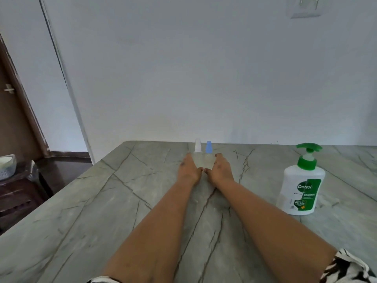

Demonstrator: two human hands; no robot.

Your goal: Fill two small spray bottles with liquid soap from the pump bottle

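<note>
Over at nine o'clock a pale bowl (7, 166) sat on a dark wooden side table (18, 193), well apart from the action. The grey veined counter (81, 211) filled the lower half of the view, and both bare forearms reached out along it toward twelve o'clock. The left hand (188, 170) was curled round the white-capped spray bottle (197, 152), which stood upright near the counter's far edge. Touching it, on its three o'clock side, stood the blue-capped spray bottle (209, 152), also upright, and the right hand (219, 170) was wrapped round that one. The two thumbs nearly met in front of the clear bottle bodies; the fingers behind were hidden, so how tightly they gripped could not be told. Both caps were on. Further round at three o'clock the white pump bottle (301, 184) with its green pump head stood alone on the counter, well apart from either hand. Striped sleeves (346, 268) showed at the bottom corners.
</note>
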